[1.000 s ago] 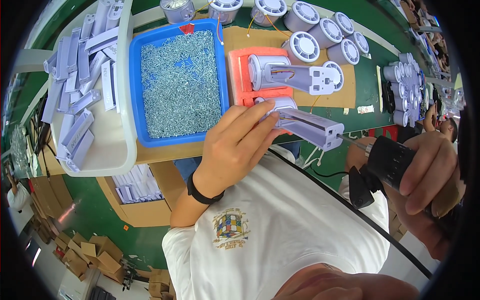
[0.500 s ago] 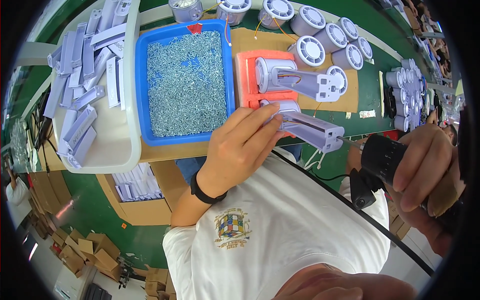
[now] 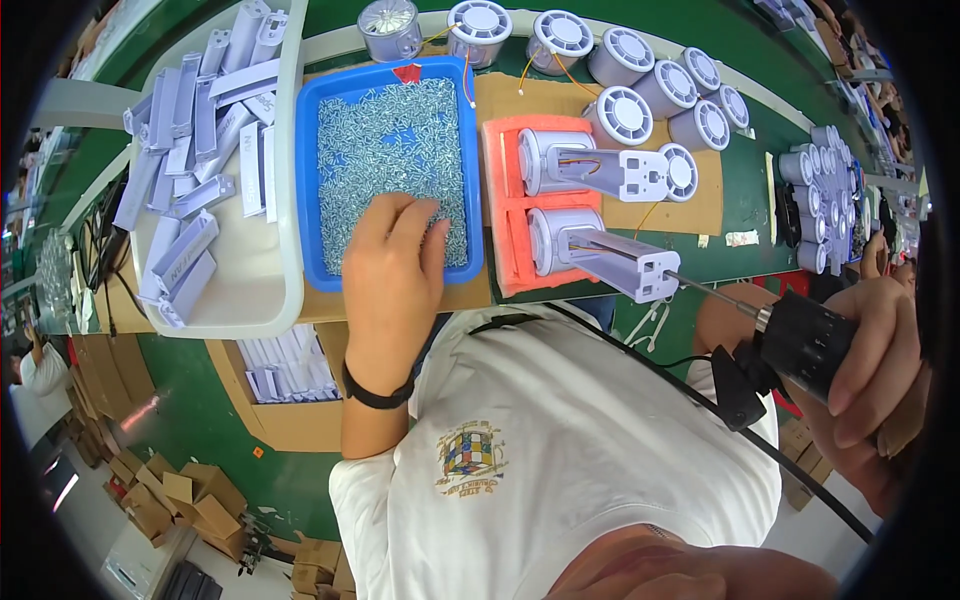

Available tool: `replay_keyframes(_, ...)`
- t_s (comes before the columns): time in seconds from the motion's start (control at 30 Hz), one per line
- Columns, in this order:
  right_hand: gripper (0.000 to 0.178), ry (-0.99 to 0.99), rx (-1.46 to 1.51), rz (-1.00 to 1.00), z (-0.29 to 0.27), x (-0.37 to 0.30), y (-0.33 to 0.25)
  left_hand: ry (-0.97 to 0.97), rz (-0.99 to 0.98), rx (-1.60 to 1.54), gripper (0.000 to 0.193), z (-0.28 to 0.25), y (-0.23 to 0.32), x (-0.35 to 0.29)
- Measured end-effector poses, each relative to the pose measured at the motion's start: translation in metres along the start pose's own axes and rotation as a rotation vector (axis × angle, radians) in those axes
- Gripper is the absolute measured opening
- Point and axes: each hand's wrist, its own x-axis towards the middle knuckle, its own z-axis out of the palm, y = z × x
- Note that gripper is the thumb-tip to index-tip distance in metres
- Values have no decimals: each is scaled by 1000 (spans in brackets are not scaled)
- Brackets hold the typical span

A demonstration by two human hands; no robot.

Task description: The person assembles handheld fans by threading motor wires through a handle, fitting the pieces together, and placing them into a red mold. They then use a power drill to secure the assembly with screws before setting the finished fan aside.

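Observation:
My left hand [image 3: 392,250] is over the blue tray [image 3: 308,190] of small silver screws [image 3: 375,150], its fingers bent and apart, tips down among the screws. At the right, my right hand [image 3: 880,350] grips a black electric screwdriver [image 3: 808,345]. The driver's long thin bit points at the end of a pale lilac handle housing [image 3: 625,262]. That housing joins a round motor body set in the lower slot of a red-orange foam fixture [image 3: 512,235]. A second such assembly [image 3: 600,172] lies in the upper slot, wires showing inside.
Left of the tray, a white bin [image 3: 285,290] holds several loose handle shells [image 3: 185,190]. Round vented motor housings [image 3: 620,115] stand behind the fixture, some with wires. A black cable [image 3: 690,390] crosses my shirt. Below the bench edge is a carton [image 3: 290,425] of white parts.
My left hand has left the lower assembly and moved left into the screws. The screwdriver has drawn back right, showing more of its bit. The whole view has shifted slightly.

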Motion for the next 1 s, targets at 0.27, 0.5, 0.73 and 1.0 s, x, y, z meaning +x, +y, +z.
replay_keyframes(0.27,70,-48,31,23,-10,-3,-3,-17,-29,191,11,-5,2,1)
replay_keyframes(0.5,70,-16,93,-25,-15,-6,0,4,-105,37,13,-3,18,5)
replay_keyframes(0.73,69,4,153,-53,-21,-8,5,76,285,-203,11,14,48,12)
replay_keyframes(1.0,66,20,189,-74,-31,-14,9,106,337,-243,23,40,51,8)
